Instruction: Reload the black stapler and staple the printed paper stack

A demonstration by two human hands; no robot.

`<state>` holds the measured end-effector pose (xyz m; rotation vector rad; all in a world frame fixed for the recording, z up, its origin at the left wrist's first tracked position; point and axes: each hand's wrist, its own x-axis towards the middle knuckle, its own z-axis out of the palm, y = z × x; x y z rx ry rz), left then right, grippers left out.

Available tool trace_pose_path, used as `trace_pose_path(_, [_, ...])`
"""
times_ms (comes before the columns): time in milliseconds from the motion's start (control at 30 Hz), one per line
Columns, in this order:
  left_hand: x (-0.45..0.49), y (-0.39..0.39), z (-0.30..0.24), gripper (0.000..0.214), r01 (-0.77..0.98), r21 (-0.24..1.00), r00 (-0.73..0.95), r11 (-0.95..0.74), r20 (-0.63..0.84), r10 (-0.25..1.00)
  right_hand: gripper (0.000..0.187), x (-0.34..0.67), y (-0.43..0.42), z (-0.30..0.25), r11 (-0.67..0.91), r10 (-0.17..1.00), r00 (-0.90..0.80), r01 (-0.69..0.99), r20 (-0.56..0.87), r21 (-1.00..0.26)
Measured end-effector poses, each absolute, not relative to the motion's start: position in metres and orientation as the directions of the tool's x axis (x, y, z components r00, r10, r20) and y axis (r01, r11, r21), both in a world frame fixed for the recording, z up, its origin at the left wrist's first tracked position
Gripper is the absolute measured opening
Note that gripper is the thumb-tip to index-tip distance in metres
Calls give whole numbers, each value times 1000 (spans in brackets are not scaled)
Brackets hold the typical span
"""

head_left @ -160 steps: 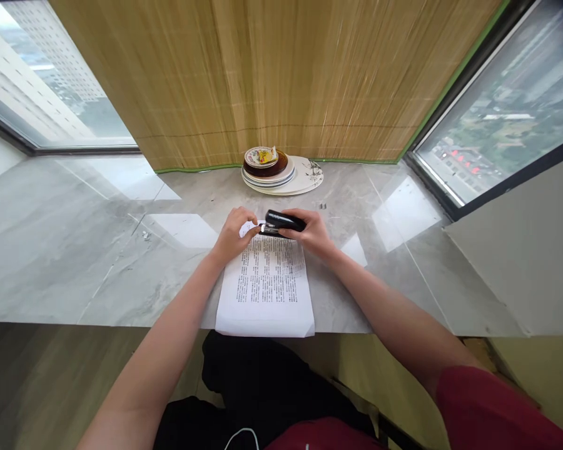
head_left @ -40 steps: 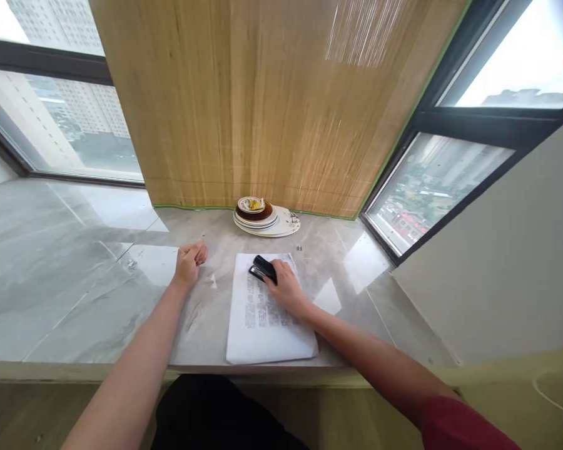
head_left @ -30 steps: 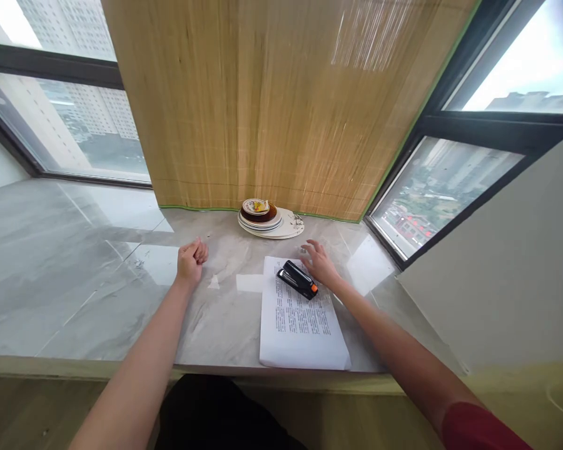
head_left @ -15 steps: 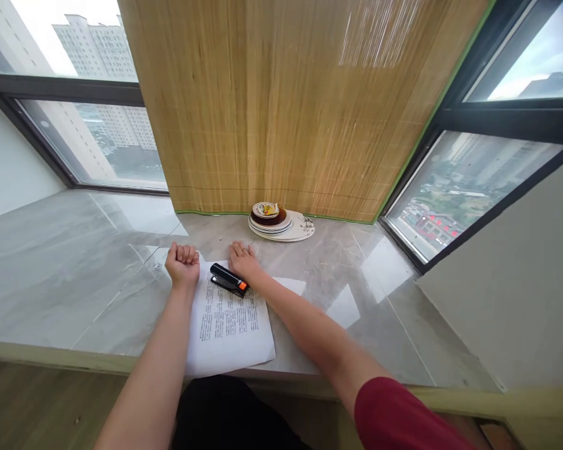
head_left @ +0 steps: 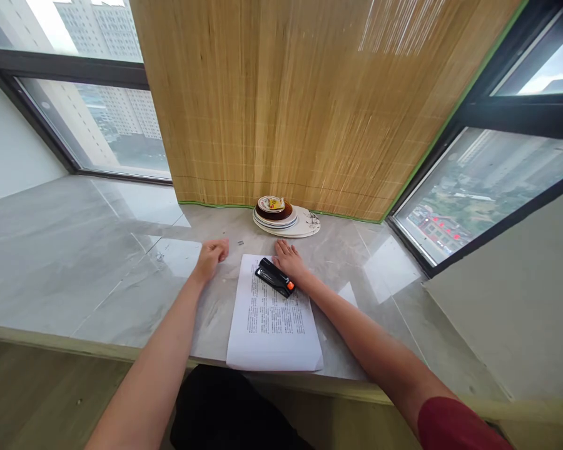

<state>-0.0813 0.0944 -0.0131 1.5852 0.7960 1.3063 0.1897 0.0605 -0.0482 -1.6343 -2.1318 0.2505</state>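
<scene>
My left hand (head_left: pixel 213 255) is closed, with curled fingers, on the countertop left of the paper. Whatever is inside it, if anything, is hidden. Flat and with fingers stretched out, my right hand (head_left: pixel 289 260) lies at the top right corner of the printed paper (head_left: pixel 274 349). Beside that hand, a black stapler (head_left: pixel 275 277) with an orange mark rests slantwise on the sheet. Small grey metal pieces (head_left: pixel 241 242), perhaps staples, lie between my hands, beyond the paper's top edge.
A stack of plates (head_left: pixel 276 215) sits on an oval white board (head_left: pixel 309 223) at the back, before a bamboo blind (head_left: pixel 281 112). Small bits (head_left: pixel 159 256) lie on the grey countertop (head_left: pixel 98 250) at left. The counter's front edge runs close to my lap.
The paper, the stapler and my right hand have moved right, away from my left hand. My left hand has turned and shifted right. The small metal pieces now show. The view has shifted slightly.
</scene>
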Motion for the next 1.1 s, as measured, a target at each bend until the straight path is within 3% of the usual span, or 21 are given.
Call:
trace_pose_path(133, [-66, 85, -20, 28, 190, 846, 494, -498, 356, 793, 45, 196, 61, -31, 264, 951, -155, 854, 267, -448])
trace_pose_path(233, [-64, 81, -23, 21, 384, 637, 672, -668, 304, 675, 37, 198, 43, -9, 282, 937, -115, 807, 331, -518])
trace_pose_path(300, [-65, 82, -25, 22, 416, 572, 714, -707, 275, 643, 35, 201, 20, 3, 369, 924, -207, 706, 322, -604])
trace_pose_path(400, [-66, 84, -26, 25, 416, 557, 729, -719, 268, 630, 42, 210, -11, 8, 432, 891, -387, 559, 238, -708])
trace_pose_path(467, [-67, 85, -26, 28, 414, 565, 733, -713, 256, 629, 53, 219, -20, 3, 379, 888, -430, 484, 163, -789])
trace_pose_path(633, [-66, 87, -26, 37, 434, 614, 719, -659, 204, 664, 56, 241, -5, -9, 251, 862, -501, 290, 77, -924])
trace_pose_path(800, [-65, 90, -28, 39, 463, 621, 714, -632, 162, 682, 56, 246, -3, -5, 236, 845, -529, 234, 80, -943])
trace_pose_path(1000, [-66, 86, -25, 52, 467, 608, 722, -642, 157, 674, 49, 226, -18, -9, 415, 900, -363, 551, 240, -724])
trace_pose_path(1100, [-66, 84, -23, 64, 508, 600, 699, -618, 132, 702, 43, 223, -14, -13, 392, 919, -264, 564, 292, -726])
